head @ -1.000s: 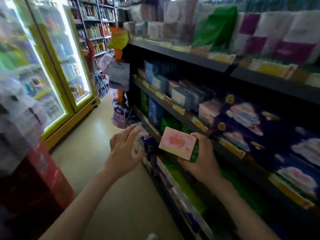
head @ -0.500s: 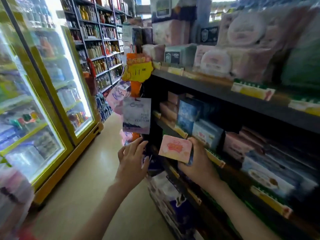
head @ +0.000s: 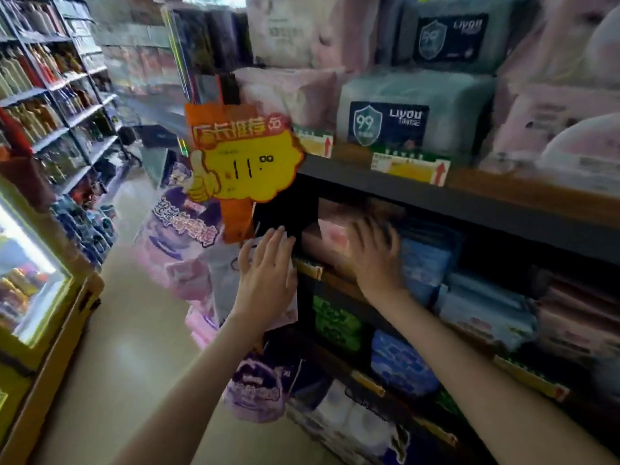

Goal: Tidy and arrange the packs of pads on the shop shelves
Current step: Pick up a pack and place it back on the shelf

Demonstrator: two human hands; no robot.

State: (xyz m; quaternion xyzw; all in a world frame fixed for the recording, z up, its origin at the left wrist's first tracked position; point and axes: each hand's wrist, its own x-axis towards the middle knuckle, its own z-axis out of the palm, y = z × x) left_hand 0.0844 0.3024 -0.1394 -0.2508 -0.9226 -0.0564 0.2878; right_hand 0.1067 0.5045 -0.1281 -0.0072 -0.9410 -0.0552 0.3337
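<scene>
Nearest the camera, both forearms reached up from below toward the end of the shelving. Left hand [head: 265,273] was flat and open, fingers straight and together, holding nothing. It sat in front of a grey hanging pack [head: 224,278] at the shelf end; whether it touched the pack could not be told.

Right hand [head: 375,260] had gone from the aisle into the middle shelf [head: 337,285]. Half a second before, it held the pink pack [head: 332,234] out in front of the shelving. Now that pack stood at the left end of the shelf, under the upper shelf board [head: 402,196], with the hand against its right side. The fingers looked spread, but motion blur hid whether they gripped the pack or only pushed it.

Blue packs [head: 426,260] stood just beside the hand on the right. Above hung an orange-and-yellow price sign [head: 245,169], with pale Liyou packs [head: 412,105] on the top shelf. Further off, a lit fridge [head: 33,280] lined the aisle.

Judgement: this pack was all but placed. Squaring it to its neighbours probably remained, then the next stray pack.
</scene>
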